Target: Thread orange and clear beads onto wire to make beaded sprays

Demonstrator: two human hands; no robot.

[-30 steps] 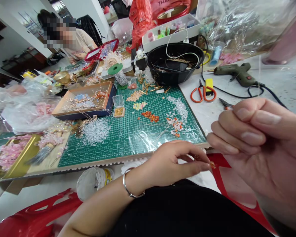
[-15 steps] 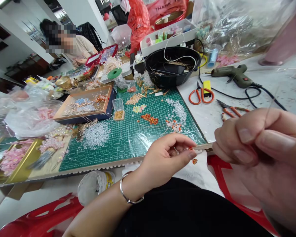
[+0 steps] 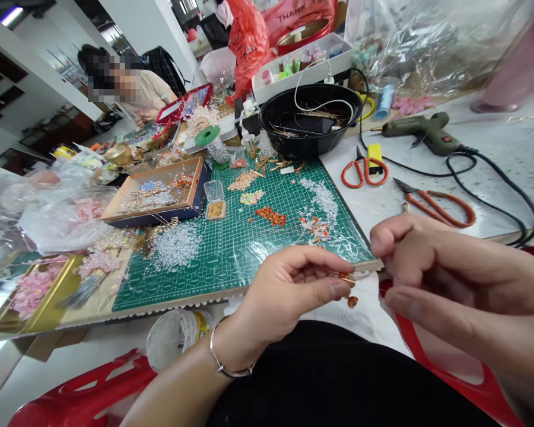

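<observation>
The left hand [image 3: 289, 290] pinches a small orange beaded sprig [image 3: 347, 277] just past the near edge of the green cutting mat [image 3: 231, 279]. The right hand [image 3: 445, 267], fingers closed together, sits beside the mat's corner, with open white desk [image 3: 356, 219] and orange-handled pliers [image 3: 436, 204] beyond.

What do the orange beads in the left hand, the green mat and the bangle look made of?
The orange beads held by the left hand have a glossy shine, so glass or plastic, too small to tell which. The green cutting mat looks like matte plastic sheet with printed grid lines. The bangle looks like polished silver-toned metal, judging by its bright sheen.
</observation>
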